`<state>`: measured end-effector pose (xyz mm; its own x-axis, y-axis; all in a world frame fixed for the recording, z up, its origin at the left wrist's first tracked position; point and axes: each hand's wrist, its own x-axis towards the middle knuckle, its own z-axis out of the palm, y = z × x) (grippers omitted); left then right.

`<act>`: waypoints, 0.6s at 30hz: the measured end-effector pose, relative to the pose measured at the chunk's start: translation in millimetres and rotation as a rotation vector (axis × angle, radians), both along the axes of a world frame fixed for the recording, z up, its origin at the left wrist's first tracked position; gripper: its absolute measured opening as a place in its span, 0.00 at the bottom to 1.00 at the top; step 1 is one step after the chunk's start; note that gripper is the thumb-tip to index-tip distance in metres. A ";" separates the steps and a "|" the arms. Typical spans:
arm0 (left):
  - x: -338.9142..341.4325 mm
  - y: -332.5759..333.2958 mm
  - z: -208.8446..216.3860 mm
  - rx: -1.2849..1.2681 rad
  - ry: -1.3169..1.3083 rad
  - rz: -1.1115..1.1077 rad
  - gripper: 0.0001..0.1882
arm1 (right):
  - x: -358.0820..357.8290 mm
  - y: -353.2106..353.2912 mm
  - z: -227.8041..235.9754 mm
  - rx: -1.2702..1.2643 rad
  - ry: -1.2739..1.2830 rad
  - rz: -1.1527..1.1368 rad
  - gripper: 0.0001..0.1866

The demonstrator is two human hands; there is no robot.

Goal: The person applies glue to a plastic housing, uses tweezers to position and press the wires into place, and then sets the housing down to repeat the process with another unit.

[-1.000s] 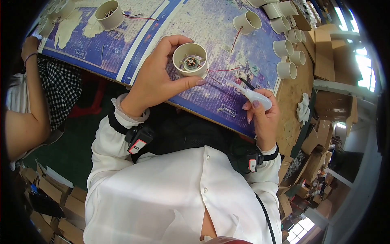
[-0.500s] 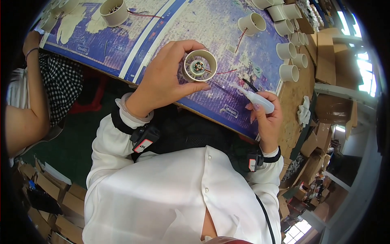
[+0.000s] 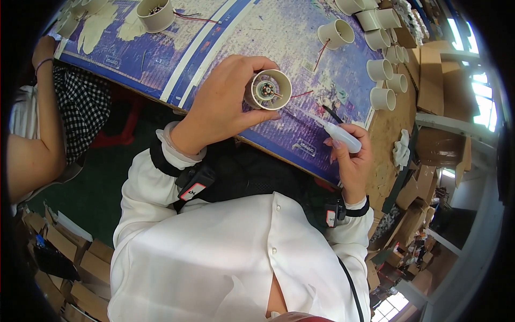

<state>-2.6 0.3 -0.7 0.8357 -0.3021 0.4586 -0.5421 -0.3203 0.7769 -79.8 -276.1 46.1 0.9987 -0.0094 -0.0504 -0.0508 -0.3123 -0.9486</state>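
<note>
The cylinder (image 3: 283, 87) moved nearer the bottle (image 3: 343, 138), axis and mouth facing the camera.

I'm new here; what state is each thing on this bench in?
Left hand: curled around the held cup
Held cup: open end facing the camera
Motor: inside the held cup
Right hand: closed on the squeeze bottle
Squeeze bottle: tilted, nozzle toward the held cup
Black stick: lying on the table
Upper-left cup: upright, wires trailing
</note>
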 end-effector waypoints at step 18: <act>-0.4 -0.7 0.7 0.007 0.013 0.008 0.35 | -6.4 -8.3 -11.4 -0.300 -0.337 0.142 0.17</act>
<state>-3.0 -0.4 0.0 0.8439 -0.2988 0.4456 -0.5295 -0.3300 0.7815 -86.2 -284.3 34.7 0.9516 0.1635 0.2604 0.3069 -0.5570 -0.7717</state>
